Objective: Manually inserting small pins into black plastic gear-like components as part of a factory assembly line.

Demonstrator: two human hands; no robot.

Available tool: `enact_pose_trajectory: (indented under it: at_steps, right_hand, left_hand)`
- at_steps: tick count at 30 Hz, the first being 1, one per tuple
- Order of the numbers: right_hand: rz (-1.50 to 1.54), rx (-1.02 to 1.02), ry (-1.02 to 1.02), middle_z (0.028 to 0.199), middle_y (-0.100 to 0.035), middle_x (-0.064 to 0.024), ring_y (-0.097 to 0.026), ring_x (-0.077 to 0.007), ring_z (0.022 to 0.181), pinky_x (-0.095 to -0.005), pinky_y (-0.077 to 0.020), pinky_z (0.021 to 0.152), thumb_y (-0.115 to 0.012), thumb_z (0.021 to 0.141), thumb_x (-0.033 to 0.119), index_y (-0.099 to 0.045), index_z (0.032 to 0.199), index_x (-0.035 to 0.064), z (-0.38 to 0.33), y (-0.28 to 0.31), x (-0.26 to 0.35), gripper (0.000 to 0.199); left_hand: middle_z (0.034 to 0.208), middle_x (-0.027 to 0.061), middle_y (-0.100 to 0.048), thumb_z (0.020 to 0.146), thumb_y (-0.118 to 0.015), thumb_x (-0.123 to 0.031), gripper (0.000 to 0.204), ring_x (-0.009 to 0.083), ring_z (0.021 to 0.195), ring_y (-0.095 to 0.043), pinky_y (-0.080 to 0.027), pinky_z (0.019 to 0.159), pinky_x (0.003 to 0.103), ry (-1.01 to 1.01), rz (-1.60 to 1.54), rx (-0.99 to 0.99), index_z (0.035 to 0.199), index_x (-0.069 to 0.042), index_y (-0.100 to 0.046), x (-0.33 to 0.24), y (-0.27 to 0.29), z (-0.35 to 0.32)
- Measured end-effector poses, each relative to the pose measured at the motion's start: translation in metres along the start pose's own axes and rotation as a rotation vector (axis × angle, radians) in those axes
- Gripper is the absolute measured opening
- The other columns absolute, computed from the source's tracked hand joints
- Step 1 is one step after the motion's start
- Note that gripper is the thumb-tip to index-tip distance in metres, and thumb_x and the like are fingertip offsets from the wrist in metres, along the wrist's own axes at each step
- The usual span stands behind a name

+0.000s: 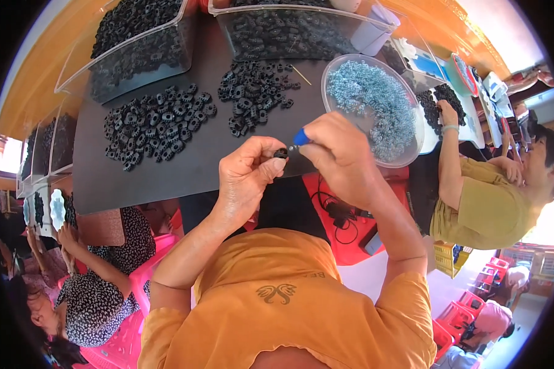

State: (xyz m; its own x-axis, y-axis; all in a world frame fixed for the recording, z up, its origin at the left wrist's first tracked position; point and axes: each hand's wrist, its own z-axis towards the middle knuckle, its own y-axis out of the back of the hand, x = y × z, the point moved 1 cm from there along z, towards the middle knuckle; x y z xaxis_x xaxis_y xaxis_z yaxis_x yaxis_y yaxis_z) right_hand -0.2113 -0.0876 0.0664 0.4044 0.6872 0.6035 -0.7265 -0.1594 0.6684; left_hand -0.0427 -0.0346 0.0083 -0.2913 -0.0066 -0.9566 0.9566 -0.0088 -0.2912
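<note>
Dark grey table (166, 182) bears heaped black parts (157, 125), people (483, 200) on either side.

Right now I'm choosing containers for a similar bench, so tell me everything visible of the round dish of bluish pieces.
The round dish is shallow and open, of what looks like clear plastic, with a thin pale rim. It rests on the dark tabletop, toward its right end. Many small shiny bluish pieces lie spread inside, leaving a paler bare patch. The right hand overlaps its near-left edge in this view; whether they touch cannot be told.
</note>
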Motion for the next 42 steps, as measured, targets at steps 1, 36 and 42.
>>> enact_pose_trajectory:
  at_steps: [1,36,42]
  right_hand:
    - [-0.013,0.006,0.047,0.081,-0.055,-0.013,-0.052,-0.0319,0.079,-0.0391,-0.0432,0.068,-0.063,0.074,-0.002,-0.055,0.087,0.0017,0.001,-0.004,0.0,0.016]
    - [-0.809,-0.144,0.018,0.077,-0.052,-0.0142,-0.048,-0.03,0.081,-0.036,-0.0429,0.067,-0.062,0.061,0.001,-0.058,0.079,0.0014,0.037,-0.072,-0.049,0.018]
    - [-0.829,-0.073,-0.015,0.079,-0.053,-0.0146,-0.049,-0.0299,0.082,-0.036,-0.043,0.068,-0.065,0.062,0.006,-0.059,0.076,0.0016,0.039,-0.07,-0.05,0.016]
  left_hand:
    - [0.083,-0.001,-0.059,0.086,-0.064,-0.001,0.013,0.0044,0.07,-0.052,-0.043,0.061,0.017,-0.011,0.015,0.015,0.099,0.0,-0.061,-0.001,-0.001,-0.001]
    - [0.084,0.0066,-0.066,0.086,-0.065,-0.004,0.017,0.0071,0.065,-0.057,-0.045,0.056,0.018,-0.027,-0.161,-0.061,0.102,0.002,-0.062,0.008,0.024,-0.005]
    - [0.084,0.0093,-0.067,0.085,-0.067,-0.008,0.018,0.009,0.064,-0.057,-0.047,0.057,0.021,-0.011,-0.148,-0.068,0.1,0.002,-0.063,0.009,0.025,-0.003]
